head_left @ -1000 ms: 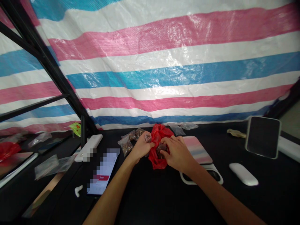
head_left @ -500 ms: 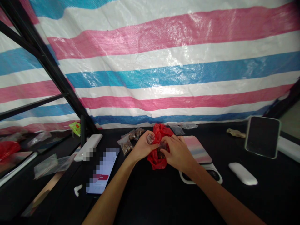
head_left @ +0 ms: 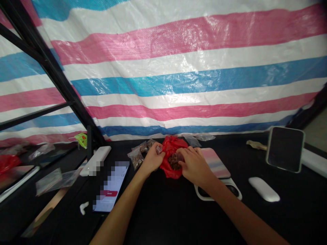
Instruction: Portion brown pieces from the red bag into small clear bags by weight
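Observation:
A crumpled red plastic bag [head_left: 173, 143] lies open at the middle of the table, with small brown pieces [head_left: 175, 163] inside. On its left side, my left hand [head_left: 152, 159] is closed around a small clear plastic bag [head_left: 159, 149], mostly covered by the fingers. My right hand [head_left: 192, 163] reaches over the red bag from the right. Its fingers pinch a small see-through piece [head_left: 175, 157] just above the brown pieces; its kind is unclear. Beside my left hand lie several clear bags filled with brown pieces [head_left: 136, 157].
A digital scale [head_left: 204, 196] with a reflective plate [head_left: 214, 162] sits right of the red bag. A lit phone [head_left: 112, 187] and a white earbud [head_left: 83, 208] lie left. A white mouse-shaped case [head_left: 264, 189] and a dark-screened device [head_left: 285, 149] are right. Clear bags [head_left: 205, 136] lie behind.
My left hand has drawn slightly left and down, away from my right hand, turning the clear bag. More of the brown pieces shows. The red bag's front edge has risen slightly.

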The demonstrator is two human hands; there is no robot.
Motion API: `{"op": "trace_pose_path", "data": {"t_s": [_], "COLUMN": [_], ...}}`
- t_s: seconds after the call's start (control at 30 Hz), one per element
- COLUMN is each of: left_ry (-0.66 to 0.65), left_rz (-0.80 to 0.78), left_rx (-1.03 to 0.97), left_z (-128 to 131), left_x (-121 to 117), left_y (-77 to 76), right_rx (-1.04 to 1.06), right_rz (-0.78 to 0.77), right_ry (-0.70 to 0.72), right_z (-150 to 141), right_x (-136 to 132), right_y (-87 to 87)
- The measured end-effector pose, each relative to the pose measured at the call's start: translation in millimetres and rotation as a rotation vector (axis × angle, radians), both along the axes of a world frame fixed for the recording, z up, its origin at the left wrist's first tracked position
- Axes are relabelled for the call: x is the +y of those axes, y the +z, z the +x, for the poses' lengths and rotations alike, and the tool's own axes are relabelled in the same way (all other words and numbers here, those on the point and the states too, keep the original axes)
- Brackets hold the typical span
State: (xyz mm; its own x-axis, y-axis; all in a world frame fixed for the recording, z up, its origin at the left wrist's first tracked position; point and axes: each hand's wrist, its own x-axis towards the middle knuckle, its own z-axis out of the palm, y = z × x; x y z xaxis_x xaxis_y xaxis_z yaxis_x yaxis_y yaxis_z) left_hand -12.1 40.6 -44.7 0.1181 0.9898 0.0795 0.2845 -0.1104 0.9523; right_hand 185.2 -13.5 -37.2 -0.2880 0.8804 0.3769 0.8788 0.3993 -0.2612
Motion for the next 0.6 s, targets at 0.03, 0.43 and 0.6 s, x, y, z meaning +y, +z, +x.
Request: {"op": "trace_pose_path", "data": {"t_s": [0.03,0.43,0.6], "left_ry": [0.045,-0.156,-0.135], "left_rz": [0.004,-0.234,-0.31], "left_rx": [0.025,0.01,-0.118], "left_z": [-2,4,9], "left_x": [1,-20,-17], "left_y": [-0.8,11.5,10.0], "right_rx": [-0.017,-0.082,-0.052], "right_rz": [0.002,-0.012,-0.047], "right_ry": [0.0,0.016,0.057], "right_z": [1,4,3], "right_x": [1,-1,-3], "right_y": [0.3,4.4,5.5]}}
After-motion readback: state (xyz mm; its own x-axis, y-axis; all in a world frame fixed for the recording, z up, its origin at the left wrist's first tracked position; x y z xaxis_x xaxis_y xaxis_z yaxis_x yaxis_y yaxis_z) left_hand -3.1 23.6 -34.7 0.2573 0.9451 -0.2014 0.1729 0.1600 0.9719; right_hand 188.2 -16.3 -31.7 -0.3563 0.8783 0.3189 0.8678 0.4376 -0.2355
